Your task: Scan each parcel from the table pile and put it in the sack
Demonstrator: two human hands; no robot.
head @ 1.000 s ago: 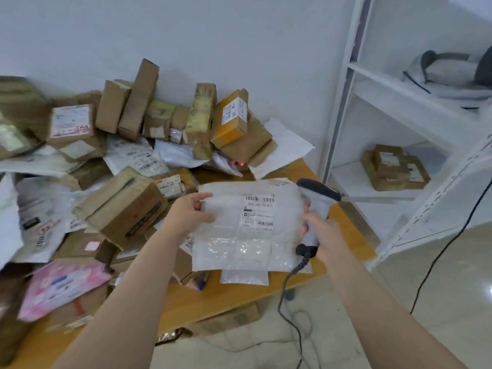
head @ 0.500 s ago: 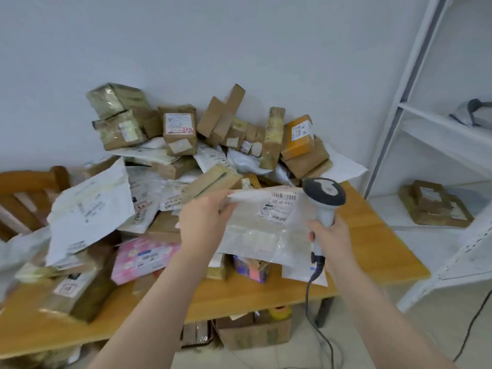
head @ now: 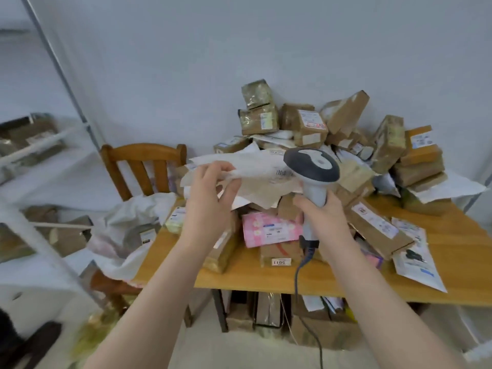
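Left hand [head: 210, 201] pinches thin parcel [head: 259, 182] by its edge above pile [head: 332, 129]; right hand [head: 323, 217] grips scanner [head: 312, 166] handle, head beside parcel barcode

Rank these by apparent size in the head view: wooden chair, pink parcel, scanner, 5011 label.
1. wooden chair
2. scanner and pink parcel: about alike. The scanner is nearer the camera, so I leave them unranked.
3. 5011 label

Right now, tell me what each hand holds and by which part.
The left hand pinches the mailer at its left edge; the right hand grips the scanner by its handle.
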